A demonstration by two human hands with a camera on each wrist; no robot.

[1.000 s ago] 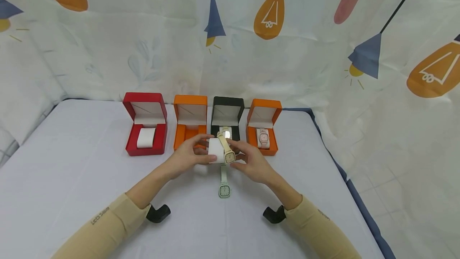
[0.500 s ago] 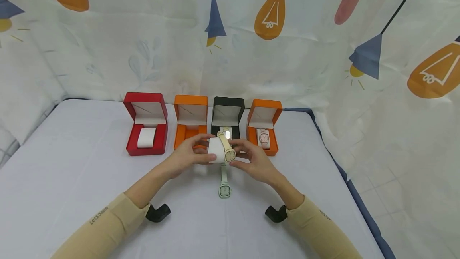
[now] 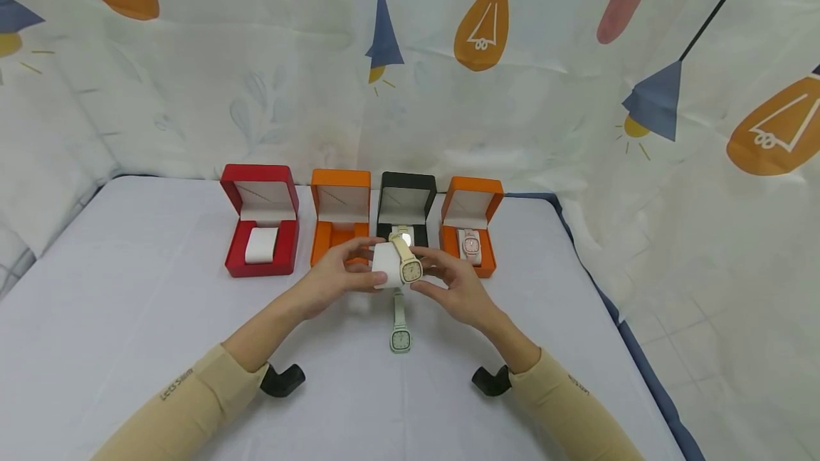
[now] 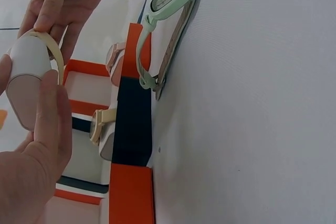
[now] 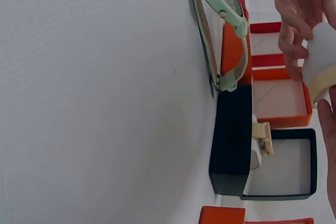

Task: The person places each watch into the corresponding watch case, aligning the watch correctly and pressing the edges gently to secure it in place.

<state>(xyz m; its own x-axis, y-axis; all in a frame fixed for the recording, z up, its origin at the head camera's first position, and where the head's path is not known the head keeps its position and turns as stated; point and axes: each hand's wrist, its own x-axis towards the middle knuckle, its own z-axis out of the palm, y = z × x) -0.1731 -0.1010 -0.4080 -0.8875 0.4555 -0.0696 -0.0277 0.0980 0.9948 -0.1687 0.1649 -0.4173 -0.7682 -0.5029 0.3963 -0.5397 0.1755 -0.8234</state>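
Note:
My left hand [image 3: 333, 272] grips a white watch cushion [image 3: 386, 265] by its end, thumb in front and fingers behind. A cream wristwatch [image 3: 411, 271] is looped around the cushion's right end, its square dial facing me. At that side my right hand [image 3: 456, 292] holds the watch between thumb and fingers; the left wrist view shows its fingertips on the cream strap [image 4: 55, 53]. Below the hands a pale green wristwatch [image 3: 400, 338] lies on the table, its strap forming a loop in the right wrist view.
Behind the hands stand open watch boxes in a row: a red box [image 3: 260, 272] with a white cushion, an orange box [image 3: 341, 178] without one, a black box [image 3: 408, 182] with a cream watch, and another orange box [image 3: 475, 186] with a pink watch [image 3: 470, 245]. White cloth [image 3: 160, 319] covers the table.
The cushion and cream watch have risen slightly in the head view, the watch also shifting a touch right. Both hands keep their holds; the boxes and green watch stay put.

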